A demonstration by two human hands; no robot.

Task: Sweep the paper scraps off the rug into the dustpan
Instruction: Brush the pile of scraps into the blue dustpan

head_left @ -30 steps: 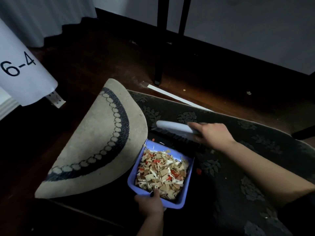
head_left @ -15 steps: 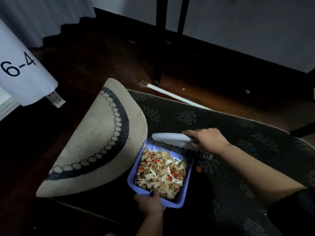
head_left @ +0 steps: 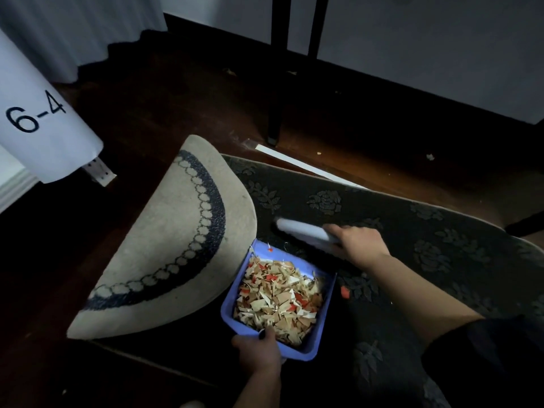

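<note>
Blue plastic dustpan (head_left: 232,304) is sitting on the dark floral-patterned rug (head_left: 412,231), its mouth facing away from the person, and it is holding a heap of tan, white and red paper scraps (head_left: 279,298). Half a second ago the pale-handled hand brush (head_left: 303,231) was right at the pan's lip; now it is lying further back on the rug, just beyond the mouth, so I judge another stroke is being set up. The right hand (head_left: 357,245) is wrapping its grip around the brush handle. The left hand (head_left: 260,353) is pinching the pan's near rim, thumb over the edge. Counting: one dustpan, one brush, one dark rug, one beige half-round mat (head_left: 164,245) overlapping it. One red scrap (head_left: 345,292) is lying loose just right of the pan, and one red speck (head_left: 269,249) is sitting near its lip.
</note>
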